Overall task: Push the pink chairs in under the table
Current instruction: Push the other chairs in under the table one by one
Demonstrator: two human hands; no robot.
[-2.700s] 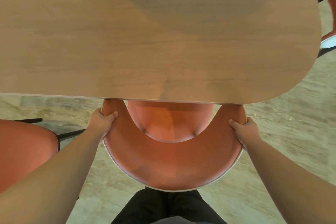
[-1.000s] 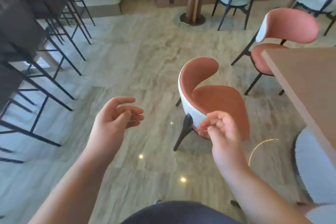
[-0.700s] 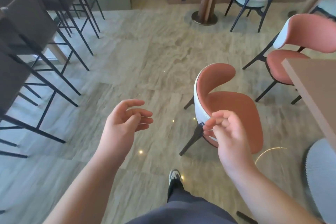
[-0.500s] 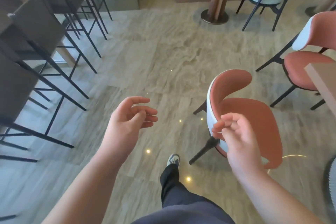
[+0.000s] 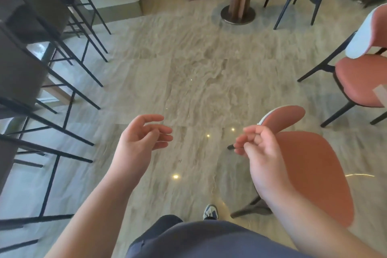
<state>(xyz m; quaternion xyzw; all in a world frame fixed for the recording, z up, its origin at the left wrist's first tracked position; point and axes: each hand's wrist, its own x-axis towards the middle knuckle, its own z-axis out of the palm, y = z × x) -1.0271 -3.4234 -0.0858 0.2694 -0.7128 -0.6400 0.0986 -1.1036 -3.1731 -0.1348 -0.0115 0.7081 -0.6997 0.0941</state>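
We hold our left hand in the air with loosely curled fingers, gripping nothing. Our right hand is also raised, its fingers curled inward around nothing. The nearest pink chair stands just beyond and below the right fingers, its seat beside that wrist, not touched. A second pink chair stands well past the right fingertips, near a small visible corner of the table. Dark stools stand beyond the left fingers.
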